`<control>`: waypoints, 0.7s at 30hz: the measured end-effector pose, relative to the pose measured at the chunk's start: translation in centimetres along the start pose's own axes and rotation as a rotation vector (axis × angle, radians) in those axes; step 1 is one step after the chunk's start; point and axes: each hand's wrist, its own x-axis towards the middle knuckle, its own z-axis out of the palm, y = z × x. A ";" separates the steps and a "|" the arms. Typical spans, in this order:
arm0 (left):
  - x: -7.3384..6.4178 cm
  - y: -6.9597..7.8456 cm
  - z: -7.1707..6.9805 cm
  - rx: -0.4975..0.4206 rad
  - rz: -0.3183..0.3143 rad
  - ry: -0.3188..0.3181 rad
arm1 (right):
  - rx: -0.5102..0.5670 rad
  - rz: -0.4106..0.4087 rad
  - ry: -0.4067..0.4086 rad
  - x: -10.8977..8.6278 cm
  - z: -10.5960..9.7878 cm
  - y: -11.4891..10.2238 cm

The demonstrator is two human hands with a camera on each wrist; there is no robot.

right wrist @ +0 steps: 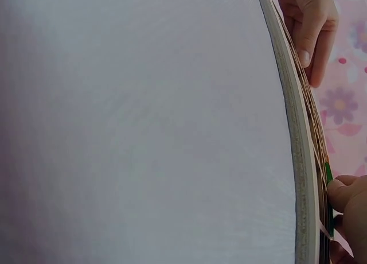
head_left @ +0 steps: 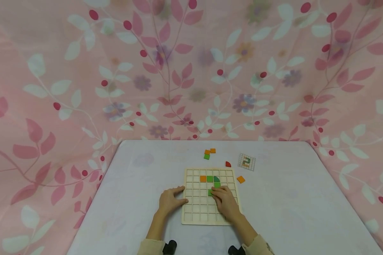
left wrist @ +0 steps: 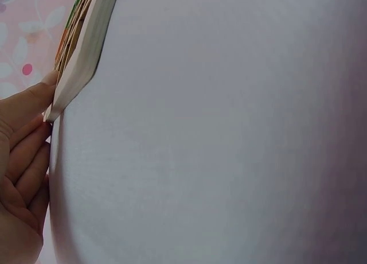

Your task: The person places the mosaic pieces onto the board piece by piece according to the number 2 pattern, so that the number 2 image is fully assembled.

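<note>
One outspread left hand (head_left: 170, 202) seemingly steadies the gridded board (head_left: 196, 209); right hand (head_left: 226, 202) touches a green square tile (head_left: 210, 192), pinch unclear.

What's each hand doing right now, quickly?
Left hand: open, touching the board at its left edge.
Right hand: fingertips at a green square; can't tell if gripping.

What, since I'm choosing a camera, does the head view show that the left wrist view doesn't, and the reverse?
Only the head view: the card, the red piece and both sleeves.
Only the left wrist view: the palm side of the left hand.
Both: that hand touching the board, the white tabletop and the pink flowered cloth.
</note>
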 end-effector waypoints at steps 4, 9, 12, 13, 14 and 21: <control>0.0 0.1 0.0 0.014 -0.001 -0.002 | -0.019 0.006 0.019 0.2 0.1 -0.2; 0.1 0.0 0.0 0.002 -0.007 0.005 | -0.097 0.087 0.028 0.8 0.6 -0.8; 0.0 0.0 0.1 0.002 0.007 0.007 | -0.095 0.122 0.040 1.0 0.8 -0.9; 0.0 0.0 0.1 0.003 0.007 0.007 | -0.085 0.124 0.043 1.0 0.9 -0.9; 0.0 0.0 0.1 0.004 0.008 0.007 | -0.070 0.124 0.043 1.0 0.9 -0.9; -0.1 0.0 0.0 0.013 0.004 0.007 | -0.024 0.054 0.014 0.9 1.2 -0.9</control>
